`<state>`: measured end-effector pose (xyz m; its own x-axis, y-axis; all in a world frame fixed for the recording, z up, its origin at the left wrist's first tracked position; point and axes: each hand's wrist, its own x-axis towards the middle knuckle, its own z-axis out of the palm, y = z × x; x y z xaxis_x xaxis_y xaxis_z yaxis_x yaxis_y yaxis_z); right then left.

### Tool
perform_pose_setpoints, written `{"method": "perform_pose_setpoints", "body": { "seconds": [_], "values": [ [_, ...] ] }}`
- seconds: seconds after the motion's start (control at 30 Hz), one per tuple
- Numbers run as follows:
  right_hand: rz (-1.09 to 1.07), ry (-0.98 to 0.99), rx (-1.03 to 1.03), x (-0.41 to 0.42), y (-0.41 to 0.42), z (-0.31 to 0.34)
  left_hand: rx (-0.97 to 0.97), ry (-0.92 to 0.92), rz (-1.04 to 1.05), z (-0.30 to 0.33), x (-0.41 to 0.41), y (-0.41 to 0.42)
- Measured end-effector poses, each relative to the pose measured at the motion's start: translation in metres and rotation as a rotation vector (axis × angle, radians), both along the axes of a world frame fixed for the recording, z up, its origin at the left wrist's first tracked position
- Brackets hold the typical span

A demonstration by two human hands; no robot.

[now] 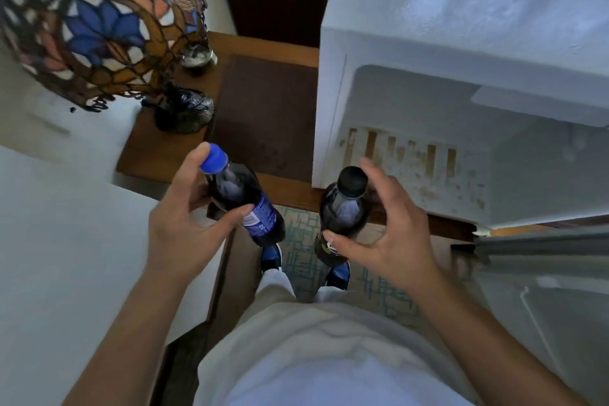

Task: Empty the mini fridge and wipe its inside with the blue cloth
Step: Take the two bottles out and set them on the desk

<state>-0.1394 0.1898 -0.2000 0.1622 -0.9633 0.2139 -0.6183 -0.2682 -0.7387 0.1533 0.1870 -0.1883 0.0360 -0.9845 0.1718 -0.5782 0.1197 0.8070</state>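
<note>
My left hand (179,217) grips a dark soda bottle with a blue cap and blue label (242,196), tilted, above the wooden table's front edge. My right hand (389,227) holds a second dark bottle with a black cap (344,211), upright, just in front of the white mini fridge (412,43). The fridge stands open; its white inside (428,155) shows rust-coloured stains and slots on the floor. No other items are visible inside. The open door (543,273) is at the lower right. No blue cloth is in view.
A stained-glass lamp (99,20) with a dark metal base (184,109) stands on the wooden table (263,115) left of the fridge. A small round object (197,54) sits behind the lamp. A white surface (66,257) lies at left. My feet are on patterned flooring (303,260).
</note>
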Motion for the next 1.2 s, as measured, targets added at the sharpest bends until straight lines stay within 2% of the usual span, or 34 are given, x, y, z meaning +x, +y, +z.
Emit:
{"method": "perform_pose_setpoints", "body": {
  "seconds": [0.13,0.53,0.8,1.2],
  "values": [
    [0.029,-0.023,0.031,0.037,-0.005,-0.005,0.026,-0.142,-0.006,-0.017,0.046,-0.009],
    [-0.095,0.000,0.123,0.118,-0.028,-0.029,0.048,-0.040,-0.022,-0.054,0.121,-0.048],
    [-0.176,0.060,0.118,0.147,-0.056,-0.044,0.013,-0.131,-0.183,-0.072,0.130,-0.095],
    [-0.237,0.094,0.189,0.171,-0.106,-0.078,-0.048,-0.225,-0.312,-0.106,0.115,-0.137]
  ]
}}
